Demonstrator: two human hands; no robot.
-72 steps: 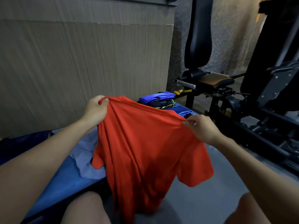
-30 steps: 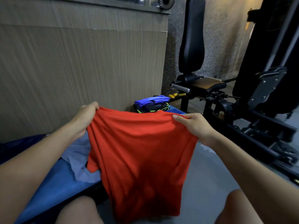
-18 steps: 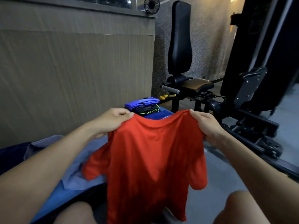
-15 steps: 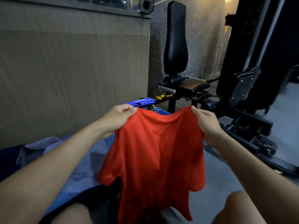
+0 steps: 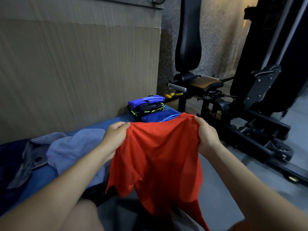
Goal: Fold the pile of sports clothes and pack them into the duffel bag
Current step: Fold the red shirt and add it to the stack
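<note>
step: thin red mesh sports shirt point(image 5: 160, 157) is held up in the air for folding; nothing is laid flat yet, judged as early in this garment's fold
left hand point(image 5: 115, 137): fingers curled, top edge of the shirt is pinched at its left corner
right hand point(image 5: 206, 135): fingers curled, top edge is gripped at the right corner, cloth bunched in the fist
shirt position: hangs between the hands over the lap, lower part drooping past the knees; one sleeve flap is seen low on the left
done pile: folded blue and black clothes with neon trim point(image 5: 148, 105) are stacked at the far end of the blue padded worktop point(image 5: 43, 177)
still to fold: crumpled pale blue garment point(image 5: 73, 150) lies on the worktop beside the left forearm
duffel bag: dark fabric at far left edge, cannot be told if it is the bag
how to do well: top edge is best pulled taut and level, sleeves brought in behind, then shirt lowered onto the worktop and halved
risk: slippery mesh is likely to slide; bunched right grip may leave a crooked crease
background: black gym machine point(image 5: 225, 100) stands well apart, not involved
</note>
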